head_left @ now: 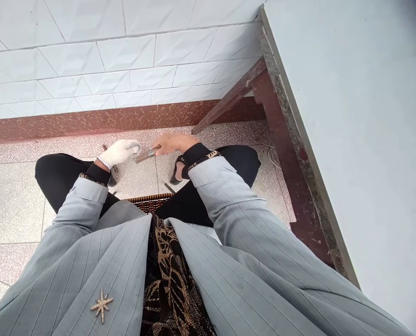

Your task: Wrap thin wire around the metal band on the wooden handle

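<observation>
My left hand [120, 152], in a white knit glove, is closed with its fingers curled toward my right hand. Its fingertips look greyish, and whatever they may pinch is hidden. My bare right hand [172, 143] grips one end of a short brown rod [145, 156] with a ridged, metallic-looking band close to my fingers. The rod's free end points toward my left hand and down, a small gap away from the glove. Both hands are in front of my knees, above the floor.
A white-topped table [379, 140] stands close on my right, with a dark red wooden leg [225, 98] slanting to the floor. The tiled wall [131, 56] rises ahead. Below me shows a wicker edge [150, 201]. A thin cable [271, 156] lies by the table.
</observation>
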A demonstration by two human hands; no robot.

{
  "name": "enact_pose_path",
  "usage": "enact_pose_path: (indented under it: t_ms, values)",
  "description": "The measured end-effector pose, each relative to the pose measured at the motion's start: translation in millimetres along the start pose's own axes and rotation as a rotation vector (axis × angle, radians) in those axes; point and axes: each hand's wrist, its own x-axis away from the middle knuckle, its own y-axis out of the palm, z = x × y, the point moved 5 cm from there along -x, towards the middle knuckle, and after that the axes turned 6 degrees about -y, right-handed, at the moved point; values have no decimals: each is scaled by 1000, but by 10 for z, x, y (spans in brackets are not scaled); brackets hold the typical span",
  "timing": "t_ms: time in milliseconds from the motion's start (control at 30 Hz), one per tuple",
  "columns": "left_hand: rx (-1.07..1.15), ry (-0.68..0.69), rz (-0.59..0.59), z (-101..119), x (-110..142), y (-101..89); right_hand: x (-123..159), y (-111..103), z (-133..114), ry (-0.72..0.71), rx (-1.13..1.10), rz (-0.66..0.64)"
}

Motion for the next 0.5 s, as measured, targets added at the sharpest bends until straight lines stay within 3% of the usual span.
enact_pose_path:
  t_ms: [133,267,367,500]
  values:
    - [-22,-59,57,-12,24,-91,28,60,-52,-110,-221,-134]
    - [23,-57,119,-20,21,-129,137,0,-139,-244,-411,-168]
    - [68,-20,146,-50,-13,-102,248,-128,-170,-351,-538,-75]
    - [154,-27,149,-71,-37,-11,371,-350,-108,-430,-728,217]
